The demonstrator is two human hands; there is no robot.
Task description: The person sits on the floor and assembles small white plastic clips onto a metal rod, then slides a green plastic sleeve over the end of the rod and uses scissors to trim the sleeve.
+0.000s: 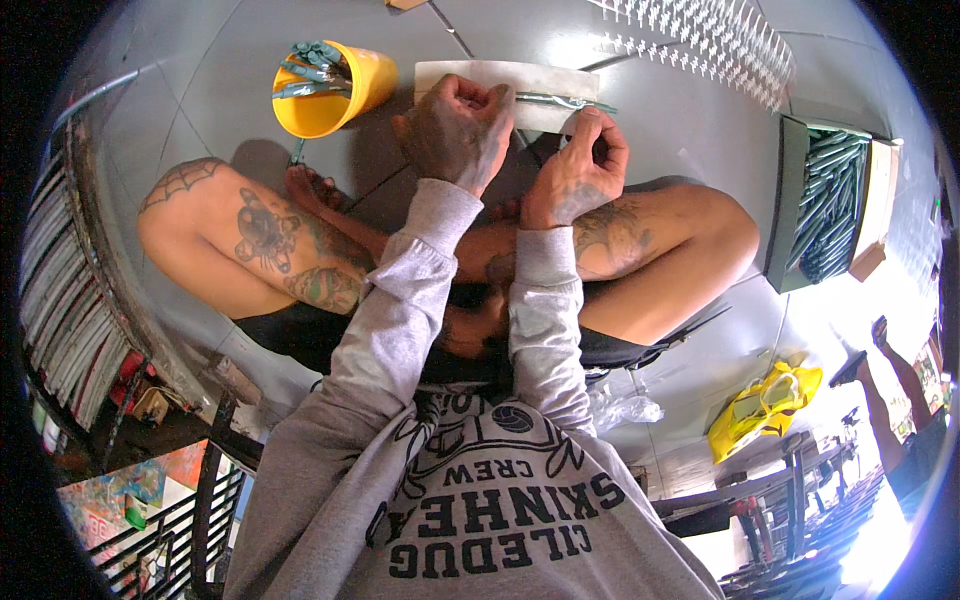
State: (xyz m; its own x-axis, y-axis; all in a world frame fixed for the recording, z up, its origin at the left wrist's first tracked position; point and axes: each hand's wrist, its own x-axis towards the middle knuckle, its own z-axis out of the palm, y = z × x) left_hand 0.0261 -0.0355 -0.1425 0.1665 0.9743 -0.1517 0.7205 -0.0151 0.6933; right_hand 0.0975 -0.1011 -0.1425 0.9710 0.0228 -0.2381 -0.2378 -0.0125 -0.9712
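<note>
A slim dark green pen (545, 99) with a white marking lies crosswise over a pale flat board (455, 72) on the floor. My left hand (462, 130) is closed, its thumb and fingers pinched at the pen's left end. My right hand (580, 170) pinches close to the right end, part of which sticks out past my fingertips. To the left of the board, a yellow cup (372, 88) leans over with several dark green pens (318, 72) in it. At the right, an open box (793, 200) is full of similar dark green pieces (830, 205).
Rows of white pronged plastic pieces (700, 45) spread across the far right floor. My crossed legs (660, 230) flank my forearms. A yellow bag (768, 405) and clear plastic (628, 408) lie at the right. Another person's limbs (900, 390) show at the right rim. A rack (75, 270) stands left.
</note>
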